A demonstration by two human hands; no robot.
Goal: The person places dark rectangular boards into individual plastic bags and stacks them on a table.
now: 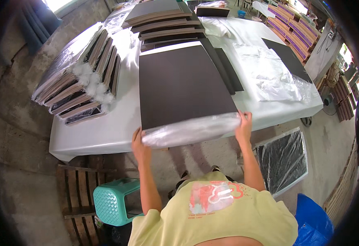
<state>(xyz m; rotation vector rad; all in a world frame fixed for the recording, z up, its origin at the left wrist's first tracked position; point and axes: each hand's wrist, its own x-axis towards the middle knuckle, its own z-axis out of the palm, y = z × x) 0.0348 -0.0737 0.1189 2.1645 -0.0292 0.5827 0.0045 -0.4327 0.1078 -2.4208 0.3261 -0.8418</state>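
Observation:
A large flat dark panel (183,82) lies in front of me, its near end reaching the table's front edge. A clear plastic bag (191,129), bunched and blurred, runs across that near end; how far the panel sits inside it I cannot tell. At the bag's left corner, my left hand (140,144) is closed on the plastic. My right hand (244,125) pinches its right corner, thumb and fingers together. Behind the panel rises a stack of similar dark boards (163,18) with light-brown edges.
Plastic-wrapped boards (79,78) are piled at the table's left. Loose clear plastic sheets (263,71) and another dark panel (288,59) lie at the right. Below stand a green stool (116,201), a wooden pallet (79,192) and a wrapped panel (284,160).

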